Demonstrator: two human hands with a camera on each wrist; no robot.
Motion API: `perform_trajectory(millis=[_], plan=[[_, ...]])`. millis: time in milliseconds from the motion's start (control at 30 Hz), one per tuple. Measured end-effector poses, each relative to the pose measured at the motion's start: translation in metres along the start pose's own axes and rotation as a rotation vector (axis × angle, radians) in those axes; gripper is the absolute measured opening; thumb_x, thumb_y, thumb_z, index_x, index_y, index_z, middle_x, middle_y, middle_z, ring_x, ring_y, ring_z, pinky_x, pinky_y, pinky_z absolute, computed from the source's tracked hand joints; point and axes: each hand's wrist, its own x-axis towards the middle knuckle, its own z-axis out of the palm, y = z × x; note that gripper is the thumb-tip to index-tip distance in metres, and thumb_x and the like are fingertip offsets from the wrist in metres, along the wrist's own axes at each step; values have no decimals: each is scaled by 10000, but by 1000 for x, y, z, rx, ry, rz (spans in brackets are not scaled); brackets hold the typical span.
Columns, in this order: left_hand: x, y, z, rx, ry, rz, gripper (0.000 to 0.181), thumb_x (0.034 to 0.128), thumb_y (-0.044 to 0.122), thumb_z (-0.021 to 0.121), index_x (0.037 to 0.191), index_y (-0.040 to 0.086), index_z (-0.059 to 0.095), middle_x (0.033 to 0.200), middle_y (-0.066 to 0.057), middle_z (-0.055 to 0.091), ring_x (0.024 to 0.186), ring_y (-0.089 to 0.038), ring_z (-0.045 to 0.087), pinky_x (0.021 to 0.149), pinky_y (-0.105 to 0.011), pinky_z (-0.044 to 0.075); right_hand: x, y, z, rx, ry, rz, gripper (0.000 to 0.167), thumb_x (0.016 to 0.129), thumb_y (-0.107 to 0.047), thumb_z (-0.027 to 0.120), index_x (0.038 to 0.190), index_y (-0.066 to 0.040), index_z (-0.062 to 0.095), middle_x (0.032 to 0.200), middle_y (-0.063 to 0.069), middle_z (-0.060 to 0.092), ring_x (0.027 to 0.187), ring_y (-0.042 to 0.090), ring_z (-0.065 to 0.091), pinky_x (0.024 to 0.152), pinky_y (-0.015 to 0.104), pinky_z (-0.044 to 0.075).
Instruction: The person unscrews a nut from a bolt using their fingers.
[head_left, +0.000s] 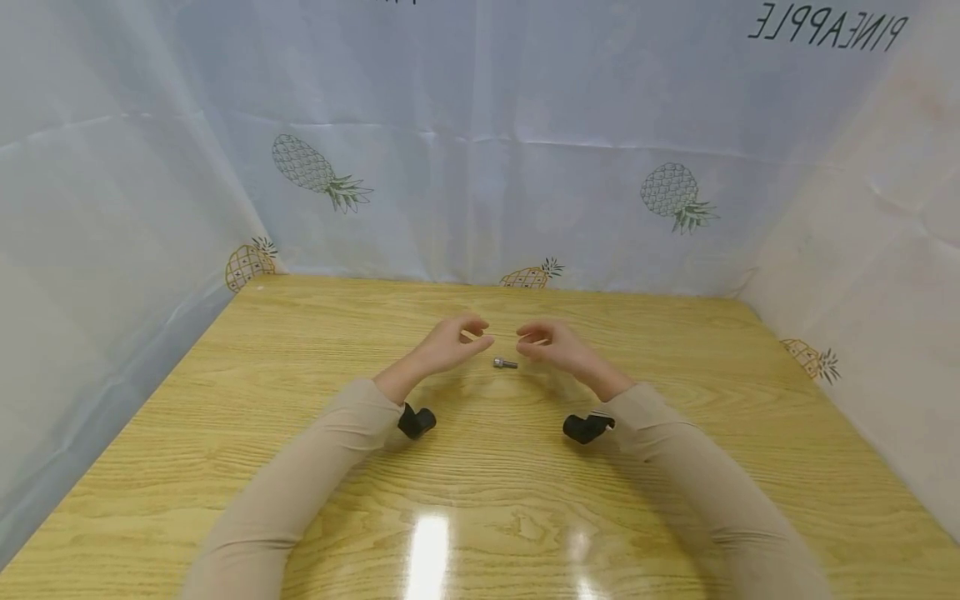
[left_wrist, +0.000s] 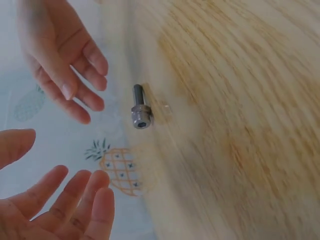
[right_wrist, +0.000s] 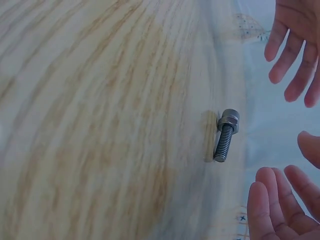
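Observation:
A small metal socket-head bolt [head_left: 506,363] lies on its side on the wooden table, its head toward the left. In the left wrist view the bolt [left_wrist: 140,111] shows its hex socket; in the right wrist view its threaded shank [right_wrist: 223,143] shows, with a ring around it by the head. My left hand [head_left: 450,343] is just left of and beyond the bolt, fingers relaxed, touching nothing. My right hand [head_left: 557,347] mirrors it on the right, fingers loosely bent and holding nothing. A gap separates the two hands.
The wood-grain table [head_left: 480,483] is bordered at the back and sides by a pale curtain [head_left: 465,200] printed with pineapples. Black wrist mounts hang under both sleeves, the left mount [head_left: 416,422] and the right mount [head_left: 588,427], low over the tabletop.

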Motion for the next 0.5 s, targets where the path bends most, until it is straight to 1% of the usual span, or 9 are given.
perform_trajectory(millis=[167,333,433,500], plan=[[5,-2,5,16,-1,-16,425,947,237,538,1309,17,507,1236,-174,583,1100,-324,589,902,-379,515,3,5,4,21,-22,32,429,935,-149,553,1311,43,476,1255,246,540,1101,347,581,896,400,529],[7,-2,10,36,-17,-52,396,934,229,553,1280,35,541,1172,-171,621,1087,-294,590,901,-390,504,4,5,6,-19,-21,53,367,921,-129,566,1241,50,540,1183,239,579,1000,306,632,825,362,553],[10,-3,14,42,-26,-63,367,928,214,559,1253,44,568,1136,-169,638,1035,-275,614,888,-381,507,5,5,7,-33,-20,65,345,912,-117,578,1213,51,562,1163,234,592,963,270,640,800,333,555],[11,-3,16,45,-29,-72,347,925,204,565,1236,50,583,1106,-166,649,984,-256,632,853,-353,515,6,5,8,-40,-22,71,334,908,-110,584,1201,52,571,1160,230,598,959,247,633,800,316,554]])
